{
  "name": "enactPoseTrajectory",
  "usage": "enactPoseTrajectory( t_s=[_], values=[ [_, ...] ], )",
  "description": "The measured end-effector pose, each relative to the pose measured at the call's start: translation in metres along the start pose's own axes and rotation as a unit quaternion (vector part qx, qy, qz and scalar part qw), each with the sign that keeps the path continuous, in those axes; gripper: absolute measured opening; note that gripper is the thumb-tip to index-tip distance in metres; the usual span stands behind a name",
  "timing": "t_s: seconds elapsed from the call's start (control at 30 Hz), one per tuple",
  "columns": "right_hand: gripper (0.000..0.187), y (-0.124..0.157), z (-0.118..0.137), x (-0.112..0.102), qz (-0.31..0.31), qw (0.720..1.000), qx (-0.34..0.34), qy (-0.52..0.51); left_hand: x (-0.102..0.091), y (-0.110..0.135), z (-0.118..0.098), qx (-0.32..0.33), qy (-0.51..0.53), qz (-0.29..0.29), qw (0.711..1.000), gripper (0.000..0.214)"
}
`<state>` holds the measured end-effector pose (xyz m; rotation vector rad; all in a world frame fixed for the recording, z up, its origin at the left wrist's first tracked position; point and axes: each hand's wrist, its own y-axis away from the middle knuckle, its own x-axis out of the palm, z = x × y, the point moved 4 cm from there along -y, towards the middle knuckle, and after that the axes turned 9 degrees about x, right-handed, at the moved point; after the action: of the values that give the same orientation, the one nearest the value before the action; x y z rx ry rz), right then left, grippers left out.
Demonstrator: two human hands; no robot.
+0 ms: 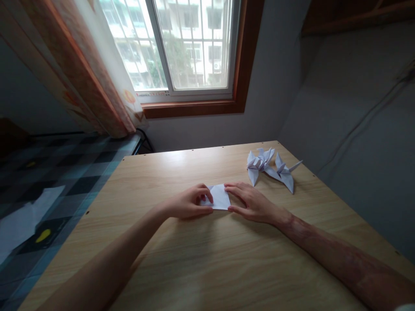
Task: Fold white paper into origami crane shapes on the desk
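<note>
A small folded sheet of white paper [221, 197] lies on the wooden table between my hands. My left hand [191, 201] curls over its left end, the thumb along the near edge and the bent fingers on top, partly hiding it. At the right side, my right hand [251, 201] holds the paper with the fingertips at the far corner and the thumb at the near corner. Beyond my right hand stand several white folded paper cranes [259, 164], close together; the rightmost crane [285, 172] has a long point sticking out.
The light wooden table [155, 172] reaches toward a wall below a barred window [194, 47]. On the left, white paper sheets [22, 220] lie on a checked bedspread [97, 151], beside a patterned curtain [74, 65]. A cable [359, 121] runs along the right wall.
</note>
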<state>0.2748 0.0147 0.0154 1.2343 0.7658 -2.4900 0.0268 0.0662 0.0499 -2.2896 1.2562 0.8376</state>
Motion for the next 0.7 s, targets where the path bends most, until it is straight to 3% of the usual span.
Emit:
enactPoseTrajectory(
  t_s=[0.3, 0.7],
  values=[
    [0.062, -0.0003, 0.0048, -0.0026, -0.005, 1.0, 0.0, -0.003, 0.0001, -0.0009, 0.0054, -0.023, 0.028, -0.017, 0.999, 0.037],
    [0.045, 0.0, 0.0013, -0.0003, -0.025, 0.999, 0.001, 0.02, 0.0002, -0.0011, 0.001, -0.009, 0.008, -0.016, 1.0, 0.036]
  ],
)
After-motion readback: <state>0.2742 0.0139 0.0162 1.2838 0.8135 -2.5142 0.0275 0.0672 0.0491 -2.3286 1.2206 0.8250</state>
